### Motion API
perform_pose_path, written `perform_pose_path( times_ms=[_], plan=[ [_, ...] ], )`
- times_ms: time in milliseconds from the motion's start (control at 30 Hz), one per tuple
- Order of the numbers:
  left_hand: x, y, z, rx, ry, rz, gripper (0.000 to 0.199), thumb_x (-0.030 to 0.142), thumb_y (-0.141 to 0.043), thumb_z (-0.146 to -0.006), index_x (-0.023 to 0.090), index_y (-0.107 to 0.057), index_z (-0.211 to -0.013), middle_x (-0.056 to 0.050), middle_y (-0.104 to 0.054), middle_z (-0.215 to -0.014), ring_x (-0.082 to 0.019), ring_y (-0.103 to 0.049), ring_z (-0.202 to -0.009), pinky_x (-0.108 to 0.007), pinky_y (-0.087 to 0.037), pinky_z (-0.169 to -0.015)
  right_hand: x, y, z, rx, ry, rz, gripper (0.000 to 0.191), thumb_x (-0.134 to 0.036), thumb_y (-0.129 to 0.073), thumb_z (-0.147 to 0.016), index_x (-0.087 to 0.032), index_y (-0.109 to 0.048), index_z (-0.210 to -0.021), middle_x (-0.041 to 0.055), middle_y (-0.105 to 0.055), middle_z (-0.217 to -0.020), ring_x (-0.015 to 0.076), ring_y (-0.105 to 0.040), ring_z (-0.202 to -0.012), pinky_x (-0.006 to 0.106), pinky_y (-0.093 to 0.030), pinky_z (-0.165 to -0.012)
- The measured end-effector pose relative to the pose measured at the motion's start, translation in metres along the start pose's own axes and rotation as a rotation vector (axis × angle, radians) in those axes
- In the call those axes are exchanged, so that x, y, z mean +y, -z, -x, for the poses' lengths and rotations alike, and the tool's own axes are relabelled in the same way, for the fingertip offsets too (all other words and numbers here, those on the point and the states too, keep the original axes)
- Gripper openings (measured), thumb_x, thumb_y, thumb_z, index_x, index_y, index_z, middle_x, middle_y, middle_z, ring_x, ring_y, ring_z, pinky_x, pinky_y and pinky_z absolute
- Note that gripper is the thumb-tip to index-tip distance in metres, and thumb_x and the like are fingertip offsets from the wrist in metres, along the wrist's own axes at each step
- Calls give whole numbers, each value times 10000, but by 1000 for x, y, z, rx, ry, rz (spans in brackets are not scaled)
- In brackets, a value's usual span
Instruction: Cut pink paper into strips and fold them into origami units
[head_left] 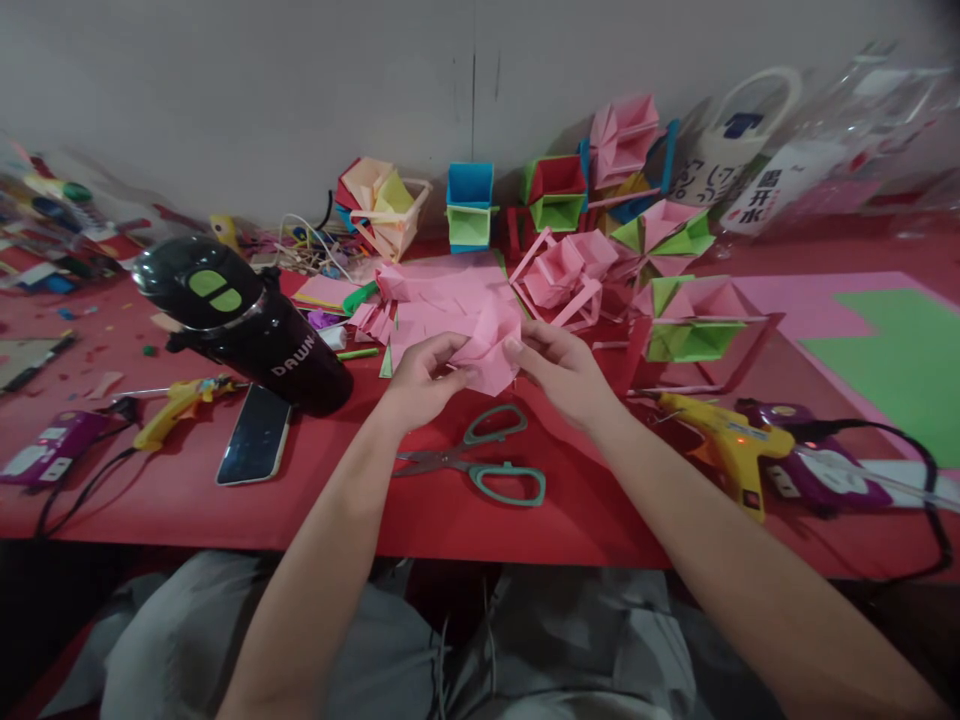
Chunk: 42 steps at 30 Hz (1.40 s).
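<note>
While both forearms reach in over the near edge of the red table [585, 525], the hands meet at its middle over a pink folded paper piece [491, 345]. The piece is off the surface, on the far side of the green-handled scissors [456, 460] and in front of loose pink sheets [450, 285].

Grip: the left hand [426, 380] pinches the left edge between thumb and fingers. The right hand [564, 370] is closed on the right side, its thumb on the near face and its fingers mostly hidden behind. Finger pressure cannot be determined.

Handling, as judged: the piece should be very light, stiff along its creases but soft across the open panels. Slipping appears a minor concern; crushing or tearing is the greater one. Hold is best taken at the doubled edges or creased corners, with fingertips only, leaving the hollow middle unpressed.

Surroundings: a black tumbler [274, 345] and a phone [255, 437] lie to the left; a yellow glue gun [731, 435] rests to the right. Beyond the right hand sits a pink paper construction [556, 275] with box-like hollows.
</note>
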<state>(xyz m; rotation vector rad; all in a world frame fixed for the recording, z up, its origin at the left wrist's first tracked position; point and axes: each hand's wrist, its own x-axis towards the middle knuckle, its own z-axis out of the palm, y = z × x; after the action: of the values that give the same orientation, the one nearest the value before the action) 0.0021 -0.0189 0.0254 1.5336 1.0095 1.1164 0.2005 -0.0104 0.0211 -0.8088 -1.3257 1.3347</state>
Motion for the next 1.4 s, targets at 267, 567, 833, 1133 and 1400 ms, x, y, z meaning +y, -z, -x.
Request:
perform_pose_path(
  times_ms=[267, 567, 833, 1133, 1400],
  plan=[
    [-6, 0, -1, 62, -11, -54, 135, 252, -734, -764, 178, -647, -835, -9, -650, -846, -133, -603, -772, -260, -493, -728, -6, 0, 3, 48, 21, 204, 376, -559, -748, -817, -230, -745, -999, 9, -668, -824, 147, -588, -710, 300, -535, -680],
    [-13, 2, -4, 214, -153, -181, 162, 118, -715, -677, 202, -713, -815, -59, -702, -1089, -168, -639, -896, -272, -496, -722, -5, -3, 8, -5, 132, 327, 257, -473, -736, -853, -231, -751, -936, 22, -718, -854, 185, -650, -787, 327, -542, -726],
    [-10, 2, -4, 141, -207, -73, 114, 140, -673, -745, 185, -732, -831, -104, -719, -1128, -204, -669, -1031, -327, -514, -852, -7, -5, 12, -132, 345, 518, 232, -426, -761, -854, -264, -755, -1020, 60, -716, -1052, 237, -668, -1015, 414, -528, -939],
    [-6, 1, -4, 154, -76, 64, 213, 140, -645, -696, 199, -782, -849, -70, -745, -1015, -201, -681, -984, -347, -531, -909, -2, -4, 12, -186, 578, 797, 321, -402, -769, -857, -318, -733, -1164, 81, -645, -1222, 267, -600, -1172, 465, -471, -1042],
    [1, 2, -2, 183, 137, 180, 301, 137, -568, -707, 203, -798, -889, -58, -773, -996, -218, -692, -967, -299, -550, -766, 0, -1, 9, -190, 623, 842, 226, -341, -706, -911, -313, -739, -1133, 72, -662, -1229, 255, -600, -1145, 458, -476, -1016]
  ],
)
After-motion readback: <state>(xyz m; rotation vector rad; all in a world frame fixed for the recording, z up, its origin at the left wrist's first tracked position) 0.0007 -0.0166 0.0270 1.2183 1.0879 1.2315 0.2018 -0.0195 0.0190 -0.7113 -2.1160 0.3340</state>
